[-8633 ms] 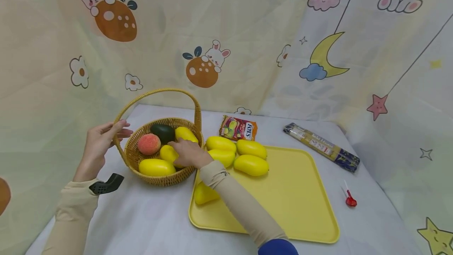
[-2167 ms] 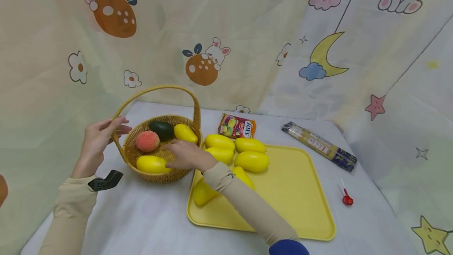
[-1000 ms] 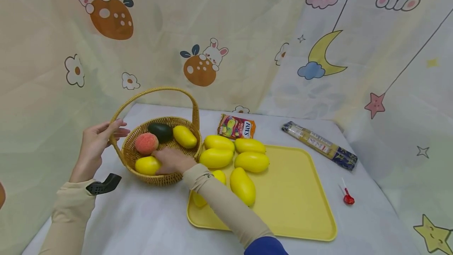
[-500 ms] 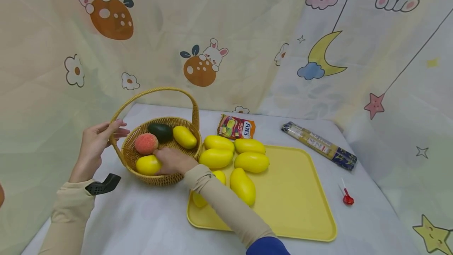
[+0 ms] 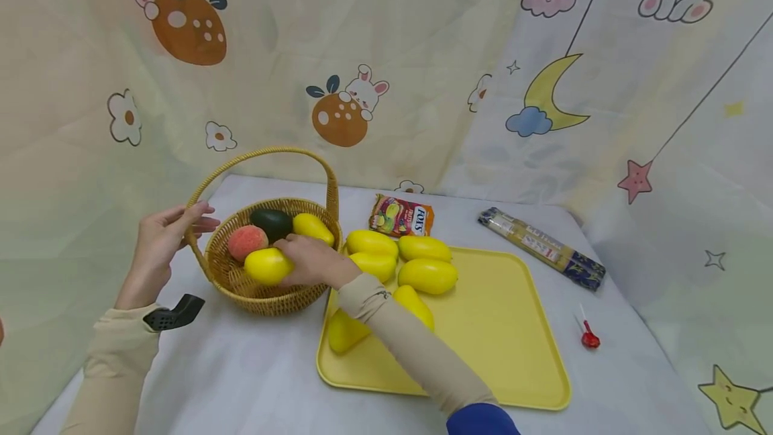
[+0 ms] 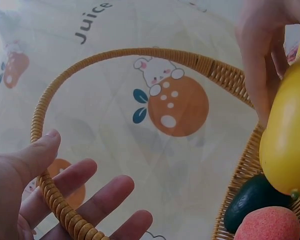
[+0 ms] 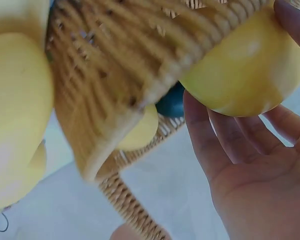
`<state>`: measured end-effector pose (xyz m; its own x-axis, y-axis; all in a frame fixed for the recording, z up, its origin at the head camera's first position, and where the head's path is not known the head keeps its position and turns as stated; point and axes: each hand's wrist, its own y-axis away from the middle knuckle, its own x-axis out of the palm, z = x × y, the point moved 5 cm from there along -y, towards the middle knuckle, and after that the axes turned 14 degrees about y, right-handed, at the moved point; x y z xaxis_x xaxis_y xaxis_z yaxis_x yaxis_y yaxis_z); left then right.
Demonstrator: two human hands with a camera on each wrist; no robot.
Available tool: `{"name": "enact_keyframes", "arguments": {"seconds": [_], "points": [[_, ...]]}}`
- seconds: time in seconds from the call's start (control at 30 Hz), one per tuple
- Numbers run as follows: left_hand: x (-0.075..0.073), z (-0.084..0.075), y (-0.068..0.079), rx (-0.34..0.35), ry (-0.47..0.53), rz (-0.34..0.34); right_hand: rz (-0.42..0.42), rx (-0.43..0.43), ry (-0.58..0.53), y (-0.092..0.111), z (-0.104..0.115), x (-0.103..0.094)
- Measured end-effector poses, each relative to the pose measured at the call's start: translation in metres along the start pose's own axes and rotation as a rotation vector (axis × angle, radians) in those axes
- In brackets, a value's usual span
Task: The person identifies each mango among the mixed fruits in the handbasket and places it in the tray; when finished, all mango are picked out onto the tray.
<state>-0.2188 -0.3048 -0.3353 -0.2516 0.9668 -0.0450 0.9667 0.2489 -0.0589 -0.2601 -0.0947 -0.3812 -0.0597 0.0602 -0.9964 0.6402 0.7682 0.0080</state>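
Observation:
My right hand [image 5: 313, 262] grips a yellow mango [image 5: 268, 266] inside the wicker basket [image 5: 274, 304], raised off the basket floor. The right wrist view shows the fingers along one side of this mango [image 7: 250, 65] and the thumb on the other. My left hand [image 5: 158, 247] holds the basket's arched handle [image 6: 57, 202] at its left side, the handle lying between thumb and fingers. Also in the basket are a pink peach [image 5: 247, 242], a dark green avocado [image 5: 272, 224] and another mango [image 5: 313, 227]. Several mangoes [image 5: 427, 276] lie on the yellow tray [image 5: 501, 334], some partly hidden by the right arm.
Behind the tray lies a red candy packet [image 5: 401, 215]. A long, clear-wrapped packet [image 5: 541, 247] sits at the back right. A red lollipop [image 5: 589, 337] lies right of the tray. A printed cloth [image 5: 423, 86] hangs behind the white table [image 5: 241, 374].
Since the first frame, a mango has gone from the basket to the tray. In the last half second, my right hand has lifted another mango up and rightward; my left hand stays on the handle.

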Motion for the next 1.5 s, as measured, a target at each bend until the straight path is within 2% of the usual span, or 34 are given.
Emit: {"name": "enact_keyframes", "arguments": {"seconds": [0.27,0.4,0.57,0.77,0.93,1.1,1.5], "points": [[-0.002,-0.003,-0.001,0.003,0.004,0.004,-0.056,0.025,-0.087,0.024,-0.025,-0.017],[-0.005,-0.006,-0.001,0.02,0.025,0.006,-0.091,0.012,-0.067,0.028,-0.032,-0.032],[-0.003,-0.005,0.0,0.001,0.031,-0.008,-0.104,0.027,-0.07,0.038,-0.041,-0.044],[-0.002,-0.003,0.001,-0.007,0.016,-0.015,-0.132,0.056,-0.101,0.064,-0.062,-0.05],[-0.001,-0.003,0.0,-0.007,0.02,-0.007,-0.148,0.127,-0.109,0.094,-0.088,-0.048],[0.0,-0.002,0.0,-0.01,0.02,-0.008,-0.123,0.216,-0.126,0.127,-0.117,-0.042],[0.0,-0.002,-0.001,-0.014,0.026,0.019,-0.128,0.369,-0.111,0.198,-0.178,-0.018]]}}
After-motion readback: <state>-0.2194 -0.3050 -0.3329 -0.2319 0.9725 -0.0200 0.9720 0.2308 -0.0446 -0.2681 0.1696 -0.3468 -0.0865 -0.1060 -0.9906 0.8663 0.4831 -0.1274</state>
